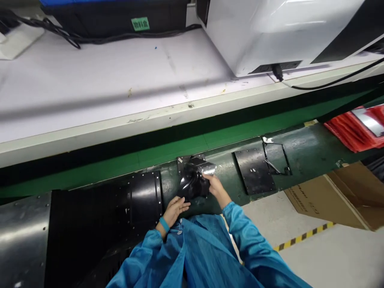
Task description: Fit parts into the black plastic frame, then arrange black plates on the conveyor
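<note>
In the head view my right hand (215,186) pinches the right edge of a glossy black part (192,182), curved and shiny like a moulded cover or film; its exact kind is unclear. My left hand (175,210), with a blue band at the wrist, lies at the part's lower left corner. Its fingers are stretched out, and whether they touch the part I cannot tell. Beneath the glossy part, a flat black plate (181,162) with small holes is partly hidden on the dark green bench (222,172).
To the left lie large black panels (145,196). On the right are another black plate (255,170), a thin black wire frame (277,156), red bundles (357,130) and an open cardboard box (327,196). A white shelf (120,88) carrying a white machine (270,36) runs along the back.
</note>
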`<state>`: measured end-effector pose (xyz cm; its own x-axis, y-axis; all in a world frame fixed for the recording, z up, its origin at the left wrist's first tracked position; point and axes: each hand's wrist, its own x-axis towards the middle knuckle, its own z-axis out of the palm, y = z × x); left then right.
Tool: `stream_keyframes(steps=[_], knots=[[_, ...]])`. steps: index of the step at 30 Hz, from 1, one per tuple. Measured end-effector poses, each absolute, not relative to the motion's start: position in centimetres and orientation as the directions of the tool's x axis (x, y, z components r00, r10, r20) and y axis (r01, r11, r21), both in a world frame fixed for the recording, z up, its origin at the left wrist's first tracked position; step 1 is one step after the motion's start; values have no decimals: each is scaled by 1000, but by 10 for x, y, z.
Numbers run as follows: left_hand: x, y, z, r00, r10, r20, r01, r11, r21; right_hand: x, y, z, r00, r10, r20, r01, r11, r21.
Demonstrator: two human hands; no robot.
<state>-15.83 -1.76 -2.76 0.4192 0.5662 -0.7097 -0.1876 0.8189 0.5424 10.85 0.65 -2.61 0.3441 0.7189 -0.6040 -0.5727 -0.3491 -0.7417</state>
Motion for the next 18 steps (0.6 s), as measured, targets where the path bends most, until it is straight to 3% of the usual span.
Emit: stream_keyframes(steps=[2, 5, 11, 18], knots=[[-160, -10, -39, 247, 659, -711, 7, 732, 681, 131, 22, -30, 309, 711, -632, -527, -425, -736], [-162, 1, -55, 117, 751, -650, 212, 621, 755, 144, 43, -40, 255, 692, -675, -430, -544, -720], [-155, 15, -76, 91, 831, -549, 379, 481, 790, 126, 58, -58, 200, 676, -709, -385, -611, -692], [-154, 21, -88, 159, 792, -589, 500, 450, 740, 125, 63, -66, 236, 668, -705, -396, -597, -698]])
